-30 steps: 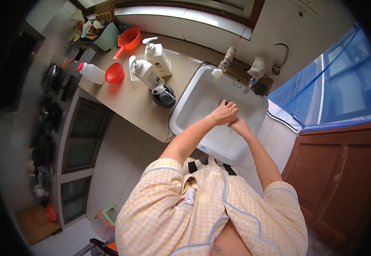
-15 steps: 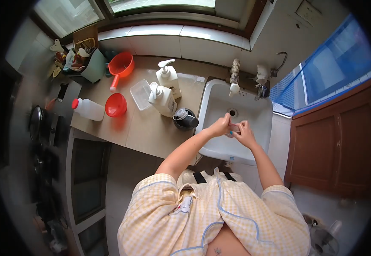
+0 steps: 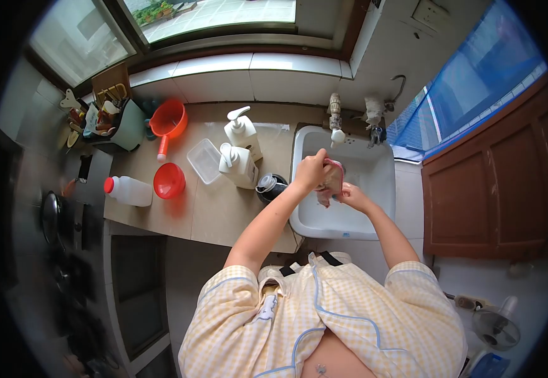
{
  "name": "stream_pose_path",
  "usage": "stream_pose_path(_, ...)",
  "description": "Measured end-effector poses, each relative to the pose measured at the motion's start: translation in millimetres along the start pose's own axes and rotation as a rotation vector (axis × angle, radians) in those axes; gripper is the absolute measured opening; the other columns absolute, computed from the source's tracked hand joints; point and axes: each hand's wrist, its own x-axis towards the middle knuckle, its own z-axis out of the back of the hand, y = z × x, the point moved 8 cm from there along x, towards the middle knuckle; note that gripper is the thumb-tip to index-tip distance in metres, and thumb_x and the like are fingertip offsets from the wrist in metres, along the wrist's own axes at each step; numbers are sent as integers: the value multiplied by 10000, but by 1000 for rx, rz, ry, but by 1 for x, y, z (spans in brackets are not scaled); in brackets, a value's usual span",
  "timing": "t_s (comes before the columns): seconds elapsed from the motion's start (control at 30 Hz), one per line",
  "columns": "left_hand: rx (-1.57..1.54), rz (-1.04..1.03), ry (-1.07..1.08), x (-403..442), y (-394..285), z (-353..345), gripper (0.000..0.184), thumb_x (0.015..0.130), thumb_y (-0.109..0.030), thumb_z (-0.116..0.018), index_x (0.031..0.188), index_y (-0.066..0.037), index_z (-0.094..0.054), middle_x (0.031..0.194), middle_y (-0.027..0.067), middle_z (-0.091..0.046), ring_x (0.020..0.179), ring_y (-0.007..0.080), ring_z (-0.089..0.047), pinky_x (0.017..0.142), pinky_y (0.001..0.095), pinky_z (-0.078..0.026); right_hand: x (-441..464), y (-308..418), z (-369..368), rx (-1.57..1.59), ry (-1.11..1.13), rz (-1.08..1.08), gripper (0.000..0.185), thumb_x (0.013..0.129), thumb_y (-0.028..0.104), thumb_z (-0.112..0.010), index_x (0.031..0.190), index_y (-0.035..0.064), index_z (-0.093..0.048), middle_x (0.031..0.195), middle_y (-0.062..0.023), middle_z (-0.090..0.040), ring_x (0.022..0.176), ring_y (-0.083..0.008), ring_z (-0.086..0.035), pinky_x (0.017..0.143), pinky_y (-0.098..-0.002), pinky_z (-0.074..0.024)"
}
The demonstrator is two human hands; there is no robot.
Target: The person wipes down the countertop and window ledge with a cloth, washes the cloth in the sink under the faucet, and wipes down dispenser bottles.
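"Quick: what could go wrong here?"

"A slip, I'd guess. The pinkish cloth (image 3: pixel 331 181) looks limp and maybe wet, so a loose hold by the left hand (image 3: pixel 312 171) could drop it into the white sink (image 3: pixel 368 170). Also the left forearm (image 3: pixel 262 222) passes close by the black container (image 3: pixel 272 191) on the desk (image 3: pixel 223 220); a sideways swing could knock that over."

"And the tap (image 3: pixel 337 133)?"

"Just beyond the left hand. Lifting fast that way might bump it."

"Fine. Cloth versus fingers?"

"Held over the sink, between both hands. Left fingers are bent in, pinching the upper part; the rest hangs below them. The right hand (image 3: pixel 354 197) has its fingers curled at the cloth's lower right edge."

"Right one pinching too?"

"Can't tell, fingertips too small and partly hidden. I'd log it as touching only."
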Motion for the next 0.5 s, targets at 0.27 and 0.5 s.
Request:
stream_pose_path(0.27,125,218,373,50,57,-8,249,730,-275,-529,878,-108,-640,809,175,-608,777,346,-583,696,415,-472,12,-9,58,718,-230,-134,158,849,184,-488,910,46,-533,797,4,-515,686,-71,-487,616,-224,-424)
stream_pose_path(0.5,-114,226,231,188,33,72,136,703,-29,-576,832,-17,-619,725,176,-606,689,265,-620,609,354,-478,86,112,231,93,-605,325,100,797,151,-528,799,51,-539,647,-23,-492,609,-86,-485,567,-254,-405)
